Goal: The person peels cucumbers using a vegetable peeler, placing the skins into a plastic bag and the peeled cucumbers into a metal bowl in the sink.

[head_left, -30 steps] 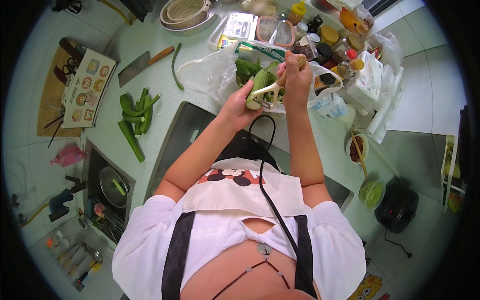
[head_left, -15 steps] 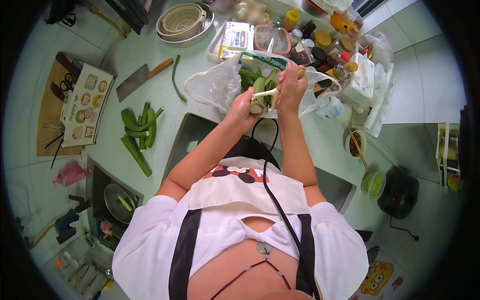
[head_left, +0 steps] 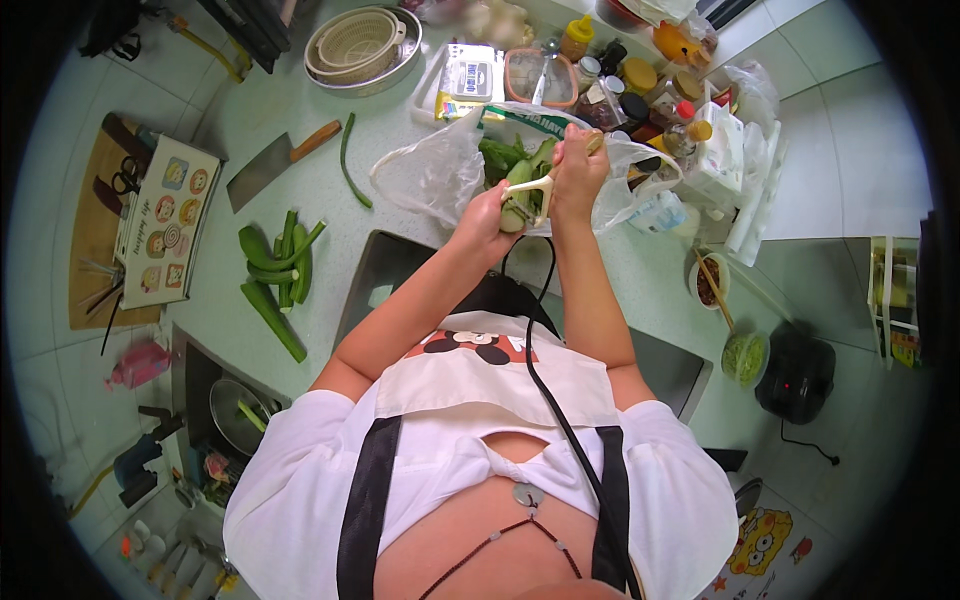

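Over a white plastic bag, my left hand is wrapped round a long green gourd, its lower end pale. My right hand grips a cream-coloured peeler, whose head lies against the gourd close to my left fingers. Green peelings lie in the bag behind the gourd. To the left on the counter rests a group of long green gourds. A cleaver with a wooden handle lies beyond them, beside a thin green stalk.
The sink is just before me, partly under my arms. Sauce bottles and jars crowd the back right. White baskets in a metal bowl stand at the back left. A black cable hangs down my front.
The view has shifted slightly. My hands stay over the bag with the gourd and peeler, and the peeler has barely moved.
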The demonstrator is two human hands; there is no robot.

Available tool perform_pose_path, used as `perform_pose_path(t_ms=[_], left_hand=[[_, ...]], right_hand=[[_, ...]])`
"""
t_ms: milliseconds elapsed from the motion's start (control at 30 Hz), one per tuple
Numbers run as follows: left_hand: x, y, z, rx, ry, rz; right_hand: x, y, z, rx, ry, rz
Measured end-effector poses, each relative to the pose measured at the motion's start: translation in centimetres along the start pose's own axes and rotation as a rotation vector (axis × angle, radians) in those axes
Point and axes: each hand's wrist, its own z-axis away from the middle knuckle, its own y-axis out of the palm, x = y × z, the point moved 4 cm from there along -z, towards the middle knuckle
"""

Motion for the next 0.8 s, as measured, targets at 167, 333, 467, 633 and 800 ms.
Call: perform_pose_path(t_ms=[167,333,467,633,800], left_hand=[[-0.3,-0.5,0.6,0.014,-0.046,-0.103],[-2.0,-1.4,1.2,0.068,-0.089,-0.142],[-2.8,-3.0,1.5,0.139,-0.101,-0.169],[-4.0,-2.6,3.2,0.273,-0.115,-0.160],[-4.4,-2.5,2.8,0.190,-0.055,-0.147]], right_hand=[[-1.9,-0.9,-1.4,-0.028,0.031,-0.023],[-4.1,-1.4,-3.4,-0.102,0.042,0.005],[-4.5,-1.6,-4.9,-0.136,0.004,0.008],[-5.9,-3.6,-7.4,-0.300,-0.262,0.475],[-1.9,-0.7,-3.8,0.007,-0.530,0.608]])
